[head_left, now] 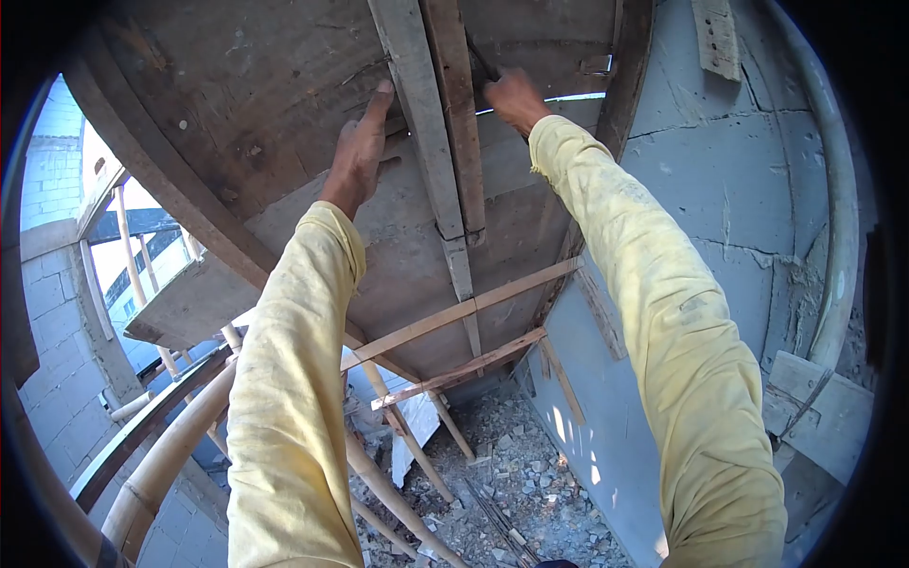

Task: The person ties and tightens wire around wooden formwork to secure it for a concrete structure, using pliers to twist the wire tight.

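My left hand (360, 154) reaches up with its fingers stretched out and thumb apart, holding nothing. Its fingertips are right at the side of a grey wooden beam (414, 114) that runs under the plywood panel (284, 114). On the other side of the beams, my right hand (517, 98) is closed in a fist around a thin dark rod (481, 59). The rod slants up beside a brown wooden beam (454, 104); its lower end is hidden in the fist. Yellow sleeves cover both arms.
Wooden crosspieces (464, 308) span below the panel. Bamboo poles (180, 454) stand at the left, near a block wall (62, 331). A grey wall (701, 180) rises on the right. Rubble (511, 473) covers the ground far below.
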Available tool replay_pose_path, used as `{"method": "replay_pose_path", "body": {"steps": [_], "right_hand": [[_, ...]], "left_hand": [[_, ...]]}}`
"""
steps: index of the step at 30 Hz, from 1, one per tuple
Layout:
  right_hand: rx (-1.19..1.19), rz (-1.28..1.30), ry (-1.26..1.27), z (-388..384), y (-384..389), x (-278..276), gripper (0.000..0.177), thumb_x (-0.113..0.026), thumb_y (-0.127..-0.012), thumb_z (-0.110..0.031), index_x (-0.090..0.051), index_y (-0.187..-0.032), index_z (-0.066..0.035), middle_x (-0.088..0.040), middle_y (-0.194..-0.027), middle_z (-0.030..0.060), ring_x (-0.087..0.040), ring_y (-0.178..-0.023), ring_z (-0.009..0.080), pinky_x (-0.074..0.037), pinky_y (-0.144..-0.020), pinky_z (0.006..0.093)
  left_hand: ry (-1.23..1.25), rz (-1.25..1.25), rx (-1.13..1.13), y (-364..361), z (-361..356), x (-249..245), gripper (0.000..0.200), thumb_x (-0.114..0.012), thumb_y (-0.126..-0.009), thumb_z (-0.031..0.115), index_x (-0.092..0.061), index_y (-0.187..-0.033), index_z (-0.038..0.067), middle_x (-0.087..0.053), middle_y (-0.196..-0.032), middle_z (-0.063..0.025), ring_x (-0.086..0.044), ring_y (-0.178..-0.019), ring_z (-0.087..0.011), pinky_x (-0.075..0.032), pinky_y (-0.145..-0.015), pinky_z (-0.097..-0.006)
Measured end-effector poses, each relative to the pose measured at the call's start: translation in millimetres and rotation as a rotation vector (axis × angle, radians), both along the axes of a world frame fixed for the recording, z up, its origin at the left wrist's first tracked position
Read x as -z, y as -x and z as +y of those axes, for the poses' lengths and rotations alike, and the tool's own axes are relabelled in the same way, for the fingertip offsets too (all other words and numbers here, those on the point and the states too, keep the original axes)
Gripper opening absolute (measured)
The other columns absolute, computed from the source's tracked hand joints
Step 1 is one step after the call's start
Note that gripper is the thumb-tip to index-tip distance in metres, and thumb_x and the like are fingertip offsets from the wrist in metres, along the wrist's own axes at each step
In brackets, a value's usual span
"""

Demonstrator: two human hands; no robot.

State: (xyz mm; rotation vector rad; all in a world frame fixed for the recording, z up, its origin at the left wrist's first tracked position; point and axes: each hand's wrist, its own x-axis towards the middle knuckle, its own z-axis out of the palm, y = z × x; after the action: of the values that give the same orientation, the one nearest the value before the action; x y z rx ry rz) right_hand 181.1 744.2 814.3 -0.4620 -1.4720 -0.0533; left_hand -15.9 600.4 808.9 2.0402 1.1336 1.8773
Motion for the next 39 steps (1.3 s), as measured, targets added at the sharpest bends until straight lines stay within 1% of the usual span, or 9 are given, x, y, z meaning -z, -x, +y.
{"method": "replay_pose_path", "body": {"steps": [3,8,12,17,20,23,30,33,39], "right_hand": [[0.034,-0.011,-0.009,-7.0,-4.1,-0.2,0.038,-0.051,-0.081,-0.017,-0.066,-0.109,0.003,-0.064,-0.099,0.0339,-0.06,-0.098,0.0496,-0.049,-0.088,0.0503],[0.009,-0.019,-0.013,-3.1,1.9,-2.6,0.037,-0.051,-0.08,-0.016,-0.066,-0.108,0.003,-0.063,-0.101,0.0339,-0.06,-0.098,0.0498,-0.05,-0.088,0.0498],[0.098,-0.01,-0.045,1.5,7.2,-6.9,0.034,-0.051,-0.081,-0.015,-0.067,-0.104,0.003,-0.064,-0.102,0.0315,-0.061,-0.096,0.0485,-0.051,-0.087,0.0486],[0.292,-0.234,-0.074,2.6,1.1,-7.4,0.028,-0.051,-0.082,-0.013,-0.069,-0.094,0.004,-0.065,-0.1,0.0299,-0.062,-0.095,0.0471,-0.051,-0.086,0.0478],[0.325,-0.208,-0.11,4.3,2.9,-10.3,0.028,-0.052,-0.081,-0.015,-0.07,-0.09,0.004,-0.065,-0.097,0.0308,-0.062,-0.095,0.0473,-0.051,-0.085,0.0473],[-0.111,0.061,0.089,1.3,7.4,-6.8,0.029,-0.054,-0.08,-0.015,-0.07,-0.092,0.005,-0.066,-0.095,0.0316,-0.063,-0.094,0.0468,-0.051,-0.083,0.046],[-0.279,0.117,0.142,-15.4,1.9,24.4,0.03,-0.058,-0.083,-0.016,-0.068,-0.104,0.004,-0.068,-0.088,0.0252,-0.067,-0.084,0.0372,-0.05,-0.078,0.0415],[-0.333,0.141,0.186,-27.6,-3.2,51.7,0.03,-0.06,-0.089,-0.02,-0.066,-0.109,0.002,-0.068,-0.085,0.0169,-0.065,-0.078,0.0246,-0.048,-0.075,0.0374],[-0.378,0.189,0.218,-35.1,-3.6,61.7,0.028,-0.06,-0.09,-0.02,-0.066,-0.107,0.001,-0.067,-0.086,0.0144,-0.063,-0.078,0.023,-0.048,-0.074,0.0347]], "left_hand": [[0.019,0.171,-0.359,-10.2,-2.5,-2.5,0.074,-0.058,-0.091,0.055,-0.05,-0.128,-0.008,-0.049,-0.139,-0.0252,-0.056,-0.119,-0.0409,-0.047,-0.093,-0.0498],[-0.528,0.532,-1.039,-12.7,-14.8,6.8,0.054,-0.063,-0.088,0.038,-0.052,-0.128,0.004,-0.053,-0.127,-0.0244,-0.052,-0.117,-0.0435,-0.046,-0.094,-0.0519],[-0.818,0.855,-1.224,7.6,-14.5,-3.8,0.048,-0.065,-0.086,0.033,-0.054,-0.129,0.015,-0.053,-0.122,-0.0177,-0.049,-0.116,-0.0403,-0.047,-0.093,-0.0519],[-0.872,0.849,-1.241,13.1,-6.2,-20.8,0.044,-0.065,-0.086,0.035,-0.057,-0.126,0.018,-0.051,-0.126,-0.0146,-0.045,-0.122,-0.0379,-0.043,-0.099,-0.0507],[-0.803,0.854,-1.298,10.2,-6.4,-22.7,0.042,-0.064,-0.087,0.036,-0.059,-0.124,0.017,-0.05,-0.128,-0.0148,-0.043,-0.123,-0.0372,-0.041,-0.101,-0.0504],[-0.753,0.899,-1.364,9.3,-6.7,-20.7,0.038,-0.059,-0.09,0.034,-0.059,-0.123,0.014,-0.051,-0.128,-0.0147,-0.044,-0.124,-0.0361,-0.04,-0.101,-0.0504],[-0.707,1.013,-1.426,1.0,-5.0,-14.3,0.029,-0.047,-0.094,0.018,-0.057,-0.115,0.003,-0.061,-0.115,-0.0216,-0.056,-0.113,-0.0403,-0.043,-0.097,-0.0521],[-0.242,0.818,-1.22,-4.3,-24.4,-10.5,0.029,-0.05,-0.091,0.017,-0.057,-0.113,-0.001,-0.065,-0.108,-0.0263,-0.062,-0.099,-0.0454,-0.047,-0.09,-0.0533],[-0.504,0.712,-0.886,9.2,-26.2,-8.7,0.012,-0.058,-0.083,0.011,-0.065,-0.084,0.001,-0.065,-0.089,-0.0297,-0.065,-0.085,-0.0455,-0.053,-0.075,-0.0487]]}}
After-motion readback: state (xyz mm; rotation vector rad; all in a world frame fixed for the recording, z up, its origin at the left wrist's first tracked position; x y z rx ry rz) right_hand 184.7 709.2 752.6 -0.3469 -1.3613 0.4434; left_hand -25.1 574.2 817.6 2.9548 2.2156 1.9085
